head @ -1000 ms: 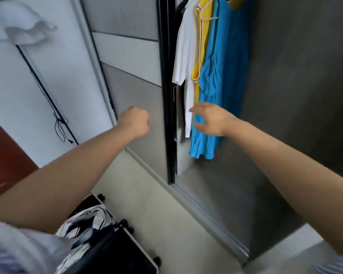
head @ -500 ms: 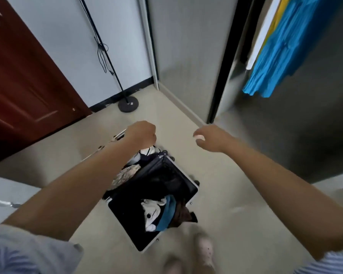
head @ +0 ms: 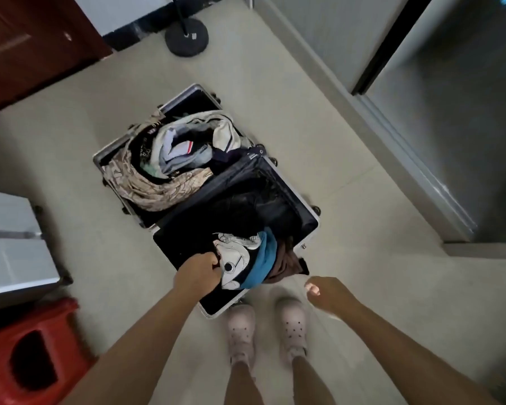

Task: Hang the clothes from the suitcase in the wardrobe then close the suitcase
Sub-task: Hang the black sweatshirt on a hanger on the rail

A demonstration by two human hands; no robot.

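Observation:
The black suitcase (head: 292, 194) with a silver frame lies open on the floor at my feet. Its far half holds a heap of clothes, with a beige patterned garment (head: 146, 185) on top. In the near half lie a black and white printed garment (head: 237, 258), a blue one (head: 265, 258) and a brown one (head: 287, 263). My left hand (head: 196, 273) is closed on the edge of the black and white printed garment. My right hand (head: 327, 293) hovers beside the suitcase's near right corner, fingers apart, holding nothing. The wardrobe opening (head: 450, 118) is at the upper right.
A red plastic stool (head: 32, 355) and a grey case (head: 9, 244) stand at the left. A round black stand base (head: 186, 38) sits on the floor near the dark red door (head: 27, 45). My two feet in pale clogs (head: 266, 331) stand just before the suitcase.
My view swung down from the wardrobe's hanging clothes to the suitcase. My left hand dropped and closed on the printed garment; my right hand lowered beside the suitcase.

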